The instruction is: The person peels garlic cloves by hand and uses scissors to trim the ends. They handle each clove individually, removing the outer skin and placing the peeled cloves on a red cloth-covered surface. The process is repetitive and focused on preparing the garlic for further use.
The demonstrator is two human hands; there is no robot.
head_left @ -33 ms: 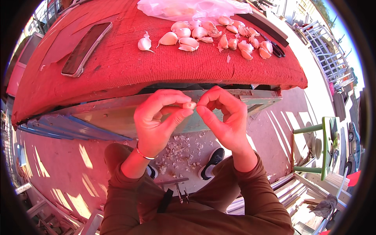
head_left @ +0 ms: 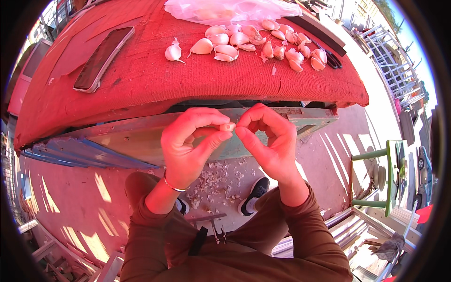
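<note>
Nothing visibly shifts between the earlier frame and this one: both hands stay raised together below the front edge of the tabletop (head_left: 141, 94), which is draped in red cloth.

The left hand (head_left: 188, 145), a thin bracelet (head_left: 171, 185) at its wrist, pinches a small pale garlic clove (head_left: 228, 126) between thumb and forefinger. The right hand (head_left: 270, 141) meets it from the other side, its thumb and forefinger closed on the clove's right end. The clove's long axis runs roughly left to right, from one hand to the other. Most of it sits inside the left hand's pinch, and only the right tip shows between the two sets of fingertips. It hangs in the air just off the middle of the front edge, above the person's knees, and touches neither the cloth nor the floor.

On the tabletop, a scatter of unpeeled cloves (head_left: 225, 51) lies toward the far edge, spreading to the far right corner beside a clear plastic bag (head_left: 230, 9). A phone (head_left: 103, 57) lies face up near the left edge, well apart from the cloves. Bits of papery peel (head_left: 216, 181) litter the floor between the person's dark shoes (head_left: 256, 192), directly under the hands. A green stool (head_left: 392, 176) stands off to the right.
</note>
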